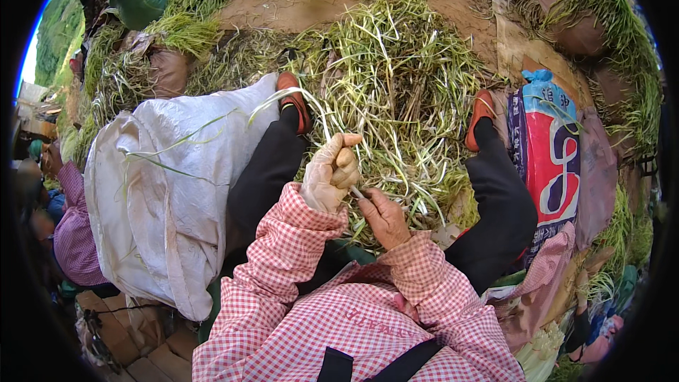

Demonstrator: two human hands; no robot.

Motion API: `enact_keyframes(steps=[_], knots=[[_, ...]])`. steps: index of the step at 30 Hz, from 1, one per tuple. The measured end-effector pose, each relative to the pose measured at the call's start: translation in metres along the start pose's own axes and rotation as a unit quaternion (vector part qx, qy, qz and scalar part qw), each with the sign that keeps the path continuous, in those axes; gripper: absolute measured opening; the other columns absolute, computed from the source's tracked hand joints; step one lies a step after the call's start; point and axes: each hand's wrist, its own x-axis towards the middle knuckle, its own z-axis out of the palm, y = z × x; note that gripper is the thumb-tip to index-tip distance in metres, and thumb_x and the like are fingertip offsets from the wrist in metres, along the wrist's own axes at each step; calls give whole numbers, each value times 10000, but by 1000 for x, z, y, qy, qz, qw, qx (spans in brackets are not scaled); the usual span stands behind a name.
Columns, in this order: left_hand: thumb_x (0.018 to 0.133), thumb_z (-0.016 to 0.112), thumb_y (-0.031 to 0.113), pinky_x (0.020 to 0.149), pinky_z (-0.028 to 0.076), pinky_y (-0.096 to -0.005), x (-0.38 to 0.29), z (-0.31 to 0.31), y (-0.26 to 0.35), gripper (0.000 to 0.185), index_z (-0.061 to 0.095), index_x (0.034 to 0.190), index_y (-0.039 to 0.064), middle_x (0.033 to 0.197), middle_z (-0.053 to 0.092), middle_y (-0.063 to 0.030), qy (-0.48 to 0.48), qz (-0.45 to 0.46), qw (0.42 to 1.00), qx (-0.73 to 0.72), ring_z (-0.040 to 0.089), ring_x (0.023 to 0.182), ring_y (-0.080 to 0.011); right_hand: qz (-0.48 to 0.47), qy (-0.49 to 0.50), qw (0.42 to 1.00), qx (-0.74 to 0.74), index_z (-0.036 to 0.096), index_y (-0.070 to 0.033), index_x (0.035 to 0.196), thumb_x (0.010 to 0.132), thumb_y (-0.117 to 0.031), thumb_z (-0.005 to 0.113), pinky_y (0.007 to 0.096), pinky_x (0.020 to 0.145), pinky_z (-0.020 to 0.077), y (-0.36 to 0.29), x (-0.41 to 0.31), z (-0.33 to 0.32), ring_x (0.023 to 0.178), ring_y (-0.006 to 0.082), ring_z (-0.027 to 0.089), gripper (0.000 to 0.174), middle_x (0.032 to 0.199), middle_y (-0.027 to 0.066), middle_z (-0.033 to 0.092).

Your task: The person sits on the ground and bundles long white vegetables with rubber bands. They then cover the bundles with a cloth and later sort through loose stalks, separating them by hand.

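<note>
My left hand (pixel 332 172), in a pale, soiled glove, is closed on a long green-and-white plant stalk (pixel 322 116) whose leaves arch over to the left. Close by on the right, my bare right hand (pixel 385 217) pinches the lower white end of a stalk (pixel 358 192) between thumb and fingers. Whether both hands hold the same stalk cannot be told. Beyond them a loose heap of long green leaves and pale stalks (pixel 395 90) lies between my feet, which wear orange-red shoes (pixel 478 116).
A white woven sack (pixel 159 196) lies at my left leg. Beside my right leg stands a printed red and blue bag (pixel 554 164). Green bundles (pixel 626 53) rise at the far right. Another person's checked sleeve (pixel 77 239) shows at the left, over cardboard (pixel 111 329).
</note>
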Motion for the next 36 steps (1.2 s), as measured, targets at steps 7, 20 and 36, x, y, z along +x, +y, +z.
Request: enact_keyframes(steps=[7, 20, 36], knots=[[1012, 383, 258, 316, 186, -227, 28, 49, 96, 312, 581, 987, 18, 462, 247, 67, 100, 176, 977, 71, 196, 328, -47, -126, -39, 991, -27, 600, -39, 992, 934, -147, 548, 289, 498, 431, -4, 39, -9, 528, 157, 548, 134, 666, 81, 566], [997, 433, 212, 332, 205, -198, 21, 22, 118, 330, 522, 1179, -49, 493, 370, 50, 9, 102, 990, 99, 247, 335, -33, 272, 112, 909, -294, 312, -14, 1415, 887, -332, 578, 414, 1117, 261, 135, 285, -96, 1353, 326, 309, 671, 1468, 198, 302], [868, 668, 147, 424, 239, -158, 38, 39, 63, 177, 675, 1014, 47, 752, 621, 35, 91, 136, 930, 329, 352, 474, -1, -32, 54, 994, -90, 542, -27, 1053, 807, -127, 657, 281, 641, 442, 14, 103, -6, 702, 117, 526, 290, 811, 33, 565]])
